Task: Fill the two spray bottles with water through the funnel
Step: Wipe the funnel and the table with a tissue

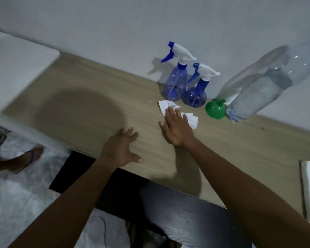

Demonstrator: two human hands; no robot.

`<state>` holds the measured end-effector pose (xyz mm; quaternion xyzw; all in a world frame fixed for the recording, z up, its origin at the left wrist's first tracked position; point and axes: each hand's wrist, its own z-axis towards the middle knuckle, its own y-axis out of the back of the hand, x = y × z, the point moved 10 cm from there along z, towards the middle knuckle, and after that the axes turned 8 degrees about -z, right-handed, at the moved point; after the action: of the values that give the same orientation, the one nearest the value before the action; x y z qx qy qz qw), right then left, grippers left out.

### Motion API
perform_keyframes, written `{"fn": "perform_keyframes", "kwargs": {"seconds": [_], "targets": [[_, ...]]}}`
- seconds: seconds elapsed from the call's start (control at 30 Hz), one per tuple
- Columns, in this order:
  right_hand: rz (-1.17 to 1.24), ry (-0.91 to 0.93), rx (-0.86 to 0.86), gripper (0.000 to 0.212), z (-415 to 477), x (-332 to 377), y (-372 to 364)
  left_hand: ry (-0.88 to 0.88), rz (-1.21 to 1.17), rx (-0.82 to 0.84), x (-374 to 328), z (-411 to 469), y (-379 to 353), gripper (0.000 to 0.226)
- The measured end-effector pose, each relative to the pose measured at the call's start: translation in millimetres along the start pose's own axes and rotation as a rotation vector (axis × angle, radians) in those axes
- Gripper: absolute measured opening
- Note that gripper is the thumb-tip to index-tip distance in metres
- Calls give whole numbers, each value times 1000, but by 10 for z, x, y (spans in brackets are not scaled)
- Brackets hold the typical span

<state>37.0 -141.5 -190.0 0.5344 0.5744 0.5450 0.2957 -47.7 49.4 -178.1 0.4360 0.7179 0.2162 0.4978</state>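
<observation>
The person's right hand [177, 127] is lying flat, fingers together, pressing on a crumpled white tissue [179, 113] on the wooden counter [82, 104], and it is holding nothing else. The left hand [121, 149] is resting with fingers spread wide near the counter's front edge, empty.

Both spray bottles are standing upright against the wall with their trigger heads screwed on: the taller spray bottle [175, 81] and, just beside it on its right, the shorter spray bottle [195, 93]. The green funnel [215, 110] is lying on its side on the counter between the shorter bottle and a large clear water bottle [261, 86], which is partly full.

Judging by the tissue, the person is wiping the counter (whether before filling or after a spill cannot be told; the water level inside the tinted bottles is hard to read). If filling is yet to come, the next move is calling for unscrewing a trigger head, seating the funnel's spout in the open neck, and tilting the heavy water bottle slowly enough that the narrow funnel is not overflowing.
</observation>
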Motion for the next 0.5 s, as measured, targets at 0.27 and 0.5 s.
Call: {"fn": "perform_keyframes", "kwargs": {"seconds": [0.27,0.5], "targets": [[-51,76,38,66,590,603,-40,-58,141,-65,-13,3,82,109],[-55,218,58,57,199,835,-92,-86,-16,7,102,-41,18,120]]}}
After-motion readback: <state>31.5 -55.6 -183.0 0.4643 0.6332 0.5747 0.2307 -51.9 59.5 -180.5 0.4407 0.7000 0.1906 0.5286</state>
